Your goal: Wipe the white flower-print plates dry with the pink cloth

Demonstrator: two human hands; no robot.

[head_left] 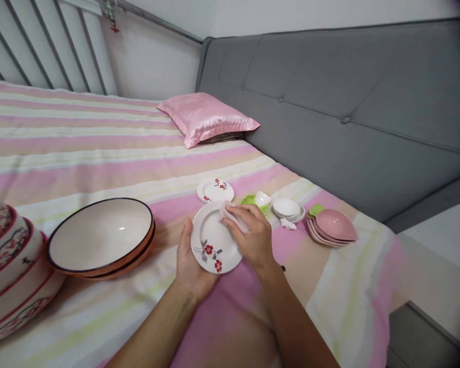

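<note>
From my remote seat I look down on the left hand [193, 276], its thumb along the rim and its fingers curled beneath, gripping a small white plate [208, 232] above the bed. The plate is tilted toward me; its only print I can make out is red flowers with grey leaves. My right hand [256, 235] has its fingertips bunched on a thin white cloth [230, 214], pressing it to the plate's upper right.

At lower left I see a stack of patterned bowls [23, 276] with red rims; I cannot tell whether one small dark mark there is a letter or decoration. Just beside it sit dark-rimmed bowls [103, 235], nested, orange outside. Past the right hand I have pink dishes [336, 225] stacked, then white saucers [286, 207] and a green leaf-shaped dish [249, 199], partly hidden by that hand. Behind the held plate lie flowered plates [209, 190], stacked.

Farther off, a pink pillow [210, 116] rests on the striped bedspread [80, 171] against the grey headboard [322, 87]. Beyond, I see a white radiator [46, 46] and a red-handled valve [114, 29].
</note>
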